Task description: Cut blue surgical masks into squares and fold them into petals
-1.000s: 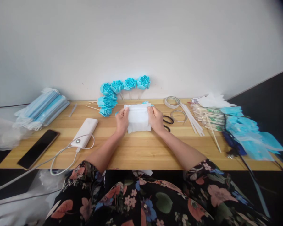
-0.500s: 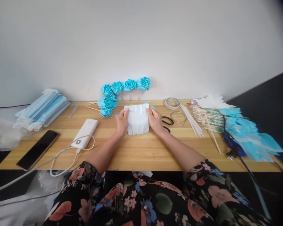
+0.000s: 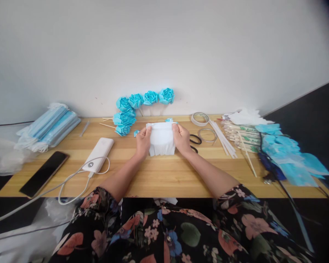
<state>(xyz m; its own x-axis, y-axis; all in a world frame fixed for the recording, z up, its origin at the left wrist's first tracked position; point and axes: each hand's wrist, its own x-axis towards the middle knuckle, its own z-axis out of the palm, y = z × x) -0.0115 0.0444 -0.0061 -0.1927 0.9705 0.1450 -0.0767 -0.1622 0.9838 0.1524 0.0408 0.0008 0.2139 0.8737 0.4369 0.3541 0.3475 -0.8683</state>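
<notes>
Stretched between my two hands is a white face mask (image 3: 161,138), its pale side towards me and pleats along its lower edge. No ear loops show on it. My left hand (image 3: 143,140) pinches its upper left corner, thumb on top. At the upper right corner my right hand (image 3: 181,138) grips it the same way. Black-handled scissors (image 3: 195,138) lie just right of my right hand, their blades hidden. Small blue scraps (image 3: 136,133) peek out behind the mask and my left hand.
Several blue flowers (image 3: 150,97) on sticks stand or lie at the back. Left are stacked masks (image 3: 53,126), a phone (image 3: 44,173) and a cabled power bank (image 3: 99,155). Right are a tape roll (image 3: 200,118), white strips (image 3: 222,138), bundled sticks (image 3: 244,135) and blue sheets (image 3: 285,153).
The mask's surface has become smoother and flatter between my hands. Both hands have shifted very slightly to the right, still gripping it.
</notes>
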